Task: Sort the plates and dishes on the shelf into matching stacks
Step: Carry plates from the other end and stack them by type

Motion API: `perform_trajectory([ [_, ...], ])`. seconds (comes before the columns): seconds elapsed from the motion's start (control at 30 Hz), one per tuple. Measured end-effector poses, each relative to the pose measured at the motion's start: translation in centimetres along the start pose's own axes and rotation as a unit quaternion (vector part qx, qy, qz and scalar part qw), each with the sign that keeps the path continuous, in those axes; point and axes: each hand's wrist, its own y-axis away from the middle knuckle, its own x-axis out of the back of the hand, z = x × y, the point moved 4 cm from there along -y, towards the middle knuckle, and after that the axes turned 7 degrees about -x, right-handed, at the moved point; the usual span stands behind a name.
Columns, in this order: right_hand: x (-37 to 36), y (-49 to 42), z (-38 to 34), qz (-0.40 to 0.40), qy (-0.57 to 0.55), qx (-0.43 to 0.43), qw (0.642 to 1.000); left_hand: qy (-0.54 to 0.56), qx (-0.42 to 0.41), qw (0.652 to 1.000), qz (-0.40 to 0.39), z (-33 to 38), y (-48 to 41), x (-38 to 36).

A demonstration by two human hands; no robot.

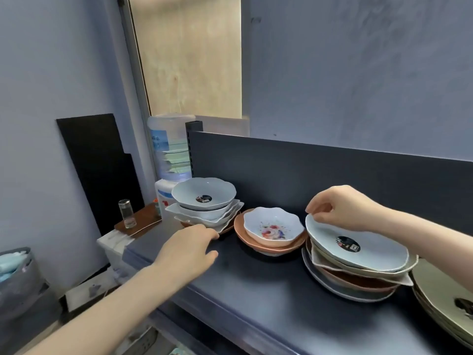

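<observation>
Directly ahead, a dark shelf (256,290) holds three mixed piles of crockery, not yet sorted.

On the right, the right hand (343,208) pinches the far rim of a pale blue plate (358,249) between thumb and curled fingers. This plate has a wavy edge and a black sticker. It lies on top of the right stack (353,280), over a beige dish, brown plates and a grey plate.

On the left, the left hand (189,242) is open and holds nothing. Its fingers are nearly straight and its fingertips are at the lowest white dish of the left stack (204,219). A pale blue bowl (203,193) with the same wavy rim and sticker sits on top of that pile.

Between the two piles, a small flowered bowl (272,226) rests on pink plates (240,231). Olive plates (440,298) sit at the far right edge. A water dispenser (170,155) stands behind the shelf.

The step in hand looks like moving the blue plate to its likely match on the left. It would be best to lift it straight up first, so the beige dish below does not slide with it. A rim pinch is weak on glazed ware, so fingers underneath would help. It should pass high over the flowered bowl. The left hand could steady the left stack, which looks uneven, while the plate is set down flat.
</observation>
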Motion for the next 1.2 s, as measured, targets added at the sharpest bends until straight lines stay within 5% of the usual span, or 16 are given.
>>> perform_trajectory([
  [0.47, -5.8, -7.4, 3.9, -0.094, 0.172, 0.037, 0.98, -0.007, -0.103, 0.991, -0.087, 0.5, -16.5, -4.7],
  [0.7, -0.9, -7.7, 5.6, 0.045, 0.176, 0.007, 0.983, -0.025, -0.126, 0.983, -0.131, 0.1, -22.1, -8.7],
  [0.87, 4.4, -5.5, 6.5, 0.159, 0.166, -0.094, 0.969, -0.008, -0.15, 0.971, -0.187, 0.1, -24.3, -10.8],
  [1.2, 7.5, -1.7, 5.3, 0.224, 0.181, -0.284, 0.914, 0.086, -0.183, 0.971, -0.131, -0.4, -27.7, -7.5],
])
